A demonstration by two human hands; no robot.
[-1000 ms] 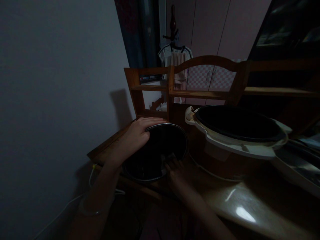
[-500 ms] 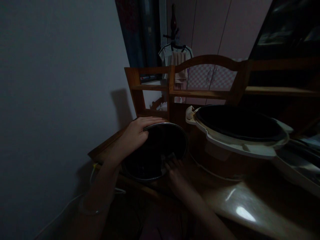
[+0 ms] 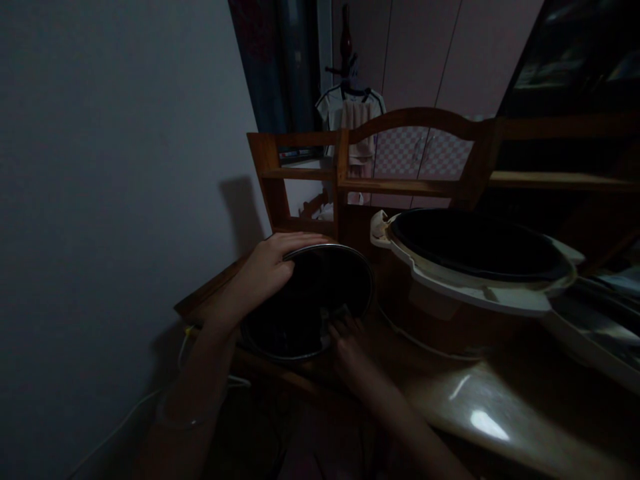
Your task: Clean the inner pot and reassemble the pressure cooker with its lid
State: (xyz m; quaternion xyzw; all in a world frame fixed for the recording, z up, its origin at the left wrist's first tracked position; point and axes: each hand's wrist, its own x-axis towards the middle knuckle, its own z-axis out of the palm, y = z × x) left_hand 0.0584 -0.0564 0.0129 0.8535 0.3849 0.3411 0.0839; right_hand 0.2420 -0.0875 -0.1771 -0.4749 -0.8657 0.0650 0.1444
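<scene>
A round, dark lid-like or pan-like piece [image 3: 310,300] with a thin shiny rim tilts on the table's left part. At its upper left, my left hand [image 3: 267,263] is closed on the rim, fingers over the outside and thumb inside. My right hand [image 3: 350,343] is at the lower right edge, fingers bent over the dark inner surface. A small greyish patch [image 3: 325,327] shows by its fingertips, perhaps a cloth; the dim light hides what it is. A bracelet circles my left forearm.
To the right stands a large pale-rimmed cooker [image 3: 475,293] with a black inner pan. A wooden shelf frame [image 3: 400,187] rises behind the table [image 3: 450,400]. The wall [image 3: 125,200] is close on the left, and a white cord [image 3: 120,423] hangs below.
Both hands and the dark round piece keep nearly the same places. The whole view has shifted very slightly.
</scene>
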